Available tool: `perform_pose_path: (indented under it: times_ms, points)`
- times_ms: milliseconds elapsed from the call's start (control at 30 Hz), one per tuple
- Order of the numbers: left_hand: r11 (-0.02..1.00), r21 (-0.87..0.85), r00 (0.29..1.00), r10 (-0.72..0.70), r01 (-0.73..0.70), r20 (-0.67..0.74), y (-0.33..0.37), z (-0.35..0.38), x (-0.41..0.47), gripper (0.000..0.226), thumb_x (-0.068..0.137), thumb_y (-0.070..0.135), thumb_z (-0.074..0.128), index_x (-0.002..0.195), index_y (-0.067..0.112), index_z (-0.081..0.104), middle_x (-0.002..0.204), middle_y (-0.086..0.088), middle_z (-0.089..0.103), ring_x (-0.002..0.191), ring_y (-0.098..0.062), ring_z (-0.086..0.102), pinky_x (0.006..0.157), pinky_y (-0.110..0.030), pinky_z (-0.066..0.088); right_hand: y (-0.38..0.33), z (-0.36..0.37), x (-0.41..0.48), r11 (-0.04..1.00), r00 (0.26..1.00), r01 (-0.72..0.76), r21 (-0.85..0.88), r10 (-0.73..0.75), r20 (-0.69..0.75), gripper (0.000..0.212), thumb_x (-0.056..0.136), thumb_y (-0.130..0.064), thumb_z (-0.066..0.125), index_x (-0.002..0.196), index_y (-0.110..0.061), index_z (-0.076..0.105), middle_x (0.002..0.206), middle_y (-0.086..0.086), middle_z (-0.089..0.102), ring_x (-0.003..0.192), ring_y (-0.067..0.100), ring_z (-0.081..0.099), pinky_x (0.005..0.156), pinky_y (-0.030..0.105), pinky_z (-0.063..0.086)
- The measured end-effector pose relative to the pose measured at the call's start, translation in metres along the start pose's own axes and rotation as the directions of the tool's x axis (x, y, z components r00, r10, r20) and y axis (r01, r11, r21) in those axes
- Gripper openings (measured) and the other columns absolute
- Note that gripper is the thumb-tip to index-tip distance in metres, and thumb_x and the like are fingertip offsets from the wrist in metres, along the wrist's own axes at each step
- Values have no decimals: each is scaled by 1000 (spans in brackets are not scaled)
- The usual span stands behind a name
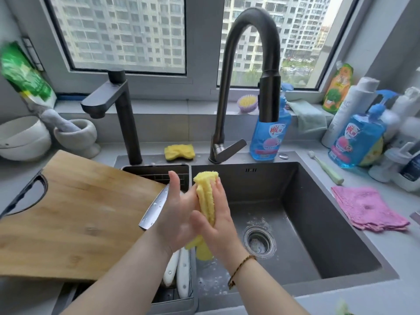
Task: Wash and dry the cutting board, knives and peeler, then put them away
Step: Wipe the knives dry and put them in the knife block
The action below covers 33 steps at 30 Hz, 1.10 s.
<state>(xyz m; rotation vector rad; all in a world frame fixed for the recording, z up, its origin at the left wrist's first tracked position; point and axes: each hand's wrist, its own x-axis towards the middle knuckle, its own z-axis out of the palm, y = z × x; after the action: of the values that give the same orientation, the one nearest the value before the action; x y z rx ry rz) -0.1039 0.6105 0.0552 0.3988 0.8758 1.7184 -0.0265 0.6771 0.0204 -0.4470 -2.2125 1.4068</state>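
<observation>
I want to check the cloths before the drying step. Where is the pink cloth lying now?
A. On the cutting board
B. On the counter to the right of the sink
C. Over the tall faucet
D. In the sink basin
B. The pink cloth lies folded flat on the grey counter, right of the sink; both hands hold only the yellow cloth.

Before you: tall faucet [250,71], short tap [118,110], yellow sponge [179,152] on the sink ledge, two blue soap bottles [268,137], pink cloth [368,209], toothbrush [326,164], mortar [76,135], white bowl [22,137].
</observation>
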Motion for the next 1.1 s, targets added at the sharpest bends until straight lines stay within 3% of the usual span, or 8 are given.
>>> perform_pose_path:
  times_ms: [133,200,300,433,567,633,767,1100]
  points:
    - [1000,-8,1000,-12,11,-11,6,-18,1,94,63,79,24,128,15,47,131,-9,56,121,-22,54,97,-32,45,8,7,14,978,997,-59,199,67,-35,49,78,-31,50,124,-43,37,140,-13,38,130,5,37,109,24,32]
    - [994,111,997,-12,21,-81,10,-32,-3,88,71,79,18,129,18,45,132,-3,54,121,-15,51,102,-28,40,14,5,21,970,991,-121,211,129,-23,37,84,-17,49,119,-27,52,111,-7,59,101,3,55,91,19,45]
    - [978,203,973,7,40,-229,11,-56,-6,79,78,60,20,136,10,38,135,-2,49,123,-11,44,106,-28,29,24,10,32,902,948,-307,302,317,18,26,89,-3,48,94,-25,60,86,0,60,82,15,57,79,32,50]
    - [996,75,959,-20,43,-282,6,-65,-4,58,91,51,20,107,11,59,109,-1,66,106,-12,56,93,-30,43,33,21,39,800,905,-416,432,413,107,15,89,-14,55,93,-28,57,90,-3,64,86,14,62,80,32,53]
    - [929,361,763,172,86,-623,7,-88,11,45,99,37,23,88,14,59,90,-6,64,81,-14,59,72,-25,46,46,21,50,795,876,-470,383,472,96,27,83,-9,63,106,-20,51,95,-1,59,89,16,61,82,34,53]
    - [732,603,676,272,317,-685,3,-103,8,33,98,32,37,76,16,57,84,-8,61,77,-23,60,68,-32,44,50,18,52,802,866,-487,346,495,73,31,84,-6,61,109,-18,48,95,-1,58,92,20,60,85,37,52]
    - [-98,720,715,268,687,-646,-16,-113,-8,37,84,49,54,104,18,52,107,0,57,103,-21,55,80,-30,43,53,18,55,818,872,-481,316,483,78,28,85,-4,58,108,-18,49,92,-1,57,87,18,59,82,35,51]
    - [-502,627,798,277,595,-536,-15,-110,26,51,88,51,48,121,14,39,122,-4,55,114,-24,52,84,-30,40,56,15,49,787,864,-481,387,500,57,21,87,-3,55,96,-22,54,88,0,59,80,16,59,74,29,52]
